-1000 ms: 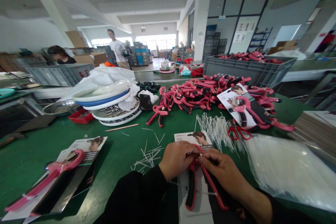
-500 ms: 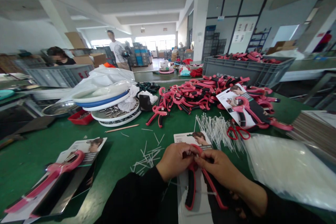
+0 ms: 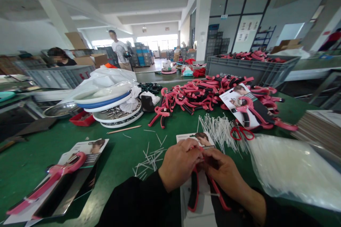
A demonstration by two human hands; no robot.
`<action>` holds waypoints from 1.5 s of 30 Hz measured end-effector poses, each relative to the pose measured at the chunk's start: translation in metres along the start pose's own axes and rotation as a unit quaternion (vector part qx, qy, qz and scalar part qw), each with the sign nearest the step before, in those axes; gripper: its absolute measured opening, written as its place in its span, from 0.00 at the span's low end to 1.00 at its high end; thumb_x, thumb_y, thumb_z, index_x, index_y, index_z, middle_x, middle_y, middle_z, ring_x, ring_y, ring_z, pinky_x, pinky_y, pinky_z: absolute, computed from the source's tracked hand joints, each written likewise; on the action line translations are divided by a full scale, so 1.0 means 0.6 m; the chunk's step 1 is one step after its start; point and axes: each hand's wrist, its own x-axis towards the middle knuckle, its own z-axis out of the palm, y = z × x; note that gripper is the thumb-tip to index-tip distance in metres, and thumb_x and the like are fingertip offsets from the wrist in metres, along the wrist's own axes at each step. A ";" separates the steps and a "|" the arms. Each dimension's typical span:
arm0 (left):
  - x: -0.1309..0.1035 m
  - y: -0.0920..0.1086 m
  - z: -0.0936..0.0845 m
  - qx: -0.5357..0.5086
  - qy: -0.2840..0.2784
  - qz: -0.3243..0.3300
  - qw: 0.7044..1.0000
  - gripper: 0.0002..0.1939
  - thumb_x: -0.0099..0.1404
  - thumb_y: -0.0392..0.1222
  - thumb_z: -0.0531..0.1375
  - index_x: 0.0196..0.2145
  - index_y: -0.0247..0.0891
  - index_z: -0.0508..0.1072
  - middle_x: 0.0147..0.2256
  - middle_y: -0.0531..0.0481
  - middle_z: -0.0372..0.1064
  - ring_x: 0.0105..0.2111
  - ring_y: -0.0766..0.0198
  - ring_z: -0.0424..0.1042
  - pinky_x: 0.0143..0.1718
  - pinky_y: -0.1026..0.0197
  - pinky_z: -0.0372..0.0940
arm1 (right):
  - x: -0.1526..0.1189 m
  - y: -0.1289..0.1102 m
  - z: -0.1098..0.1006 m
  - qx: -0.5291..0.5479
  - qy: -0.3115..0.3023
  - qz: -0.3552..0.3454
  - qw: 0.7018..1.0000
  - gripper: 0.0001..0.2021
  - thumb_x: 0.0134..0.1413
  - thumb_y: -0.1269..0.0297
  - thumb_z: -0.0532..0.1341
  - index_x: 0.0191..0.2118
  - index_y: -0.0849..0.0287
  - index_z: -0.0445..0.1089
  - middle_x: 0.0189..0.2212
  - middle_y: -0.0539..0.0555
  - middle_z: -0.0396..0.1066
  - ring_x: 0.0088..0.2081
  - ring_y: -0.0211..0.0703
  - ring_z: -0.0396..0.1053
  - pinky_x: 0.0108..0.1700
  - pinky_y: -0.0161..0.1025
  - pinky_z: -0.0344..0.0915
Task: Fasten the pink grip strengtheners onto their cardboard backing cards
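Observation:
A pink-and-black hand grip exerciser (image 3: pixel 194 191) lies on a printed backing card (image 3: pixel 199 210) in front of me. My left hand (image 3: pixel 179 165) is closed about its upper end, fingers bent over the spring area. My right hand (image 3: pixel 226 172) is closed against the same end from the right; its fingertips are bunched there, and whatever they pinch is hidden. A white cable tie (image 3: pixel 212 194) shows lower down, between the two handles. Loose cut tie ends (image 3: pixel 151 161) are scattered left of my left hand. Beyond the card is a bunch of white cable ties (image 3: pixel 217 129).
Red-handled scissors (image 3: pixel 242 134) rest by a clear bag of ties (image 3: pixel 295 170). At left lies another carded hand grip (image 3: pixel 57 175). A pile of hand grips (image 3: pixel 191 95) and a grey crate (image 3: pixel 250 71) stand behind. Stacked round trays (image 3: pixel 117 115) and a pencil (image 3: pixel 124 130) are left of centre.
Both hands have shifted slightly at the top of the hand grip exerciser. My left fingers have lifted and curled farther over it, and my right fingers have closed in beside them.

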 end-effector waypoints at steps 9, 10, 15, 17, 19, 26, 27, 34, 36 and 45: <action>-0.010 0.021 -0.003 0.021 0.063 0.078 0.995 0.06 0.60 0.34 0.54 0.29 0.36 0.71 0.36 0.47 0.64 0.37 0.61 0.65 0.37 0.61 0.63 | -0.002 -0.004 -0.007 -0.032 -0.040 -0.068 0.996 0.05 0.52 0.68 0.58 0.29 0.58 0.70 0.30 0.53 0.68 0.35 0.42 0.66 0.40 0.40 0.64; -0.013 0.025 -0.003 0.014 0.073 0.074 0.994 0.07 0.60 0.33 0.53 0.29 0.36 0.71 0.35 0.47 0.64 0.36 0.61 0.64 0.37 0.61 0.62 | -0.001 -0.005 -0.008 -0.048 -0.046 -0.067 0.996 0.04 0.51 0.69 0.58 0.29 0.58 0.71 0.30 0.54 0.68 0.35 0.43 0.66 0.39 0.40 0.64; -0.032 0.037 -0.007 -0.018 0.067 0.046 0.996 0.10 0.61 0.32 0.51 0.28 0.38 0.70 0.33 0.48 0.64 0.35 0.61 0.64 0.35 0.60 0.61 | 0.000 -0.011 -0.013 -0.175 -0.079 -0.096 0.977 0.05 0.48 0.71 0.60 0.31 0.57 0.71 0.33 0.54 0.67 0.36 0.43 0.66 0.37 0.39 0.64; -0.038 0.033 -0.009 -0.034 0.032 -0.005 0.999 0.06 0.61 0.39 0.55 0.35 0.40 0.71 0.37 0.47 0.65 0.39 0.58 0.64 0.40 0.57 0.61 | -0.001 -0.008 -0.015 -0.181 -0.068 -0.117 0.974 0.05 0.52 0.70 0.57 0.31 0.57 0.71 0.32 0.53 0.68 0.35 0.42 0.66 0.37 0.37 0.64; -0.043 0.025 -0.008 -0.050 -0.016 -0.070 0.996 0.15 0.57 0.47 0.60 0.42 0.42 0.70 0.40 0.47 0.65 0.42 0.55 0.64 0.43 0.54 0.61 | -0.001 -0.001 -0.016 -0.170 -0.049 -0.136 0.975 0.08 0.56 0.69 0.54 0.32 0.57 0.70 0.32 0.54 0.68 0.36 0.40 0.67 0.38 0.37 0.65; -0.046 0.008 0.012 -0.111 -0.066 -0.187 0.974 0.15 0.56 0.52 0.60 0.40 0.45 0.73 0.40 0.49 0.68 0.45 0.55 0.65 0.47 0.56 0.61 | -0.017 -0.021 -0.015 -0.248 -0.047 -0.178 0.951 0.10 0.55 0.72 0.52 0.34 0.58 0.70 0.33 0.56 0.70 0.37 0.44 0.67 0.40 0.40 0.64; -0.046 0.008 0.014 -0.116 -0.068 -0.197 0.971 0.16 0.55 0.52 0.60 0.40 0.46 0.73 0.41 0.49 0.67 0.45 0.54 0.65 0.47 0.55 0.60 | -0.024 -0.028 -0.013 -0.280 -0.062 -0.177 0.941 0.11 0.54 0.73 0.51 0.33 0.58 0.70 0.33 0.57 0.70 0.36 0.45 0.67 0.39 0.40 0.64; -0.056 0.012 0.018 -0.127 -0.072 -0.233 0.961 0.18 0.54 0.55 0.61 0.43 0.55 0.73 0.42 0.51 0.66 0.43 0.55 0.68 0.45 0.55 0.62 | -0.060 -0.059 -0.009 -0.359 -0.142 -0.123 0.914 0.13 0.52 0.75 0.49 0.33 0.57 0.69 0.32 0.56 0.70 0.34 0.45 0.66 0.36 0.40 0.63; -0.054 0.013 0.018 -0.114 -0.072 -0.233 0.963 0.19 0.52 0.56 0.61 0.42 0.55 0.73 0.42 0.51 0.66 0.42 0.55 0.68 0.45 0.55 0.63 | -0.060 -0.062 -0.011 -0.366 -0.155 -0.113 0.911 0.12 0.52 0.76 0.50 0.31 0.57 0.69 0.31 0.56 0.69 0.34 0.46 0.65 0.35 0.40 0.62; -0.018 0.015 0.014 0.024 -0.052 -0.164 0.985 0.21 0.47 0.65 0.60 0.30 0.49 0.77 0.37 0.51 0.70 0.37 0.55 0.69 0.37 0.55 0.65 | -0.074 -0.044 -0.014 -0.291 -0.110 -0.132 0.941 0.11 0.56 0.74 0.50 0.26 0.61 0.66 0.28 0.55 0.63 0.33 0.44 0.61 0.33 0.40 0.58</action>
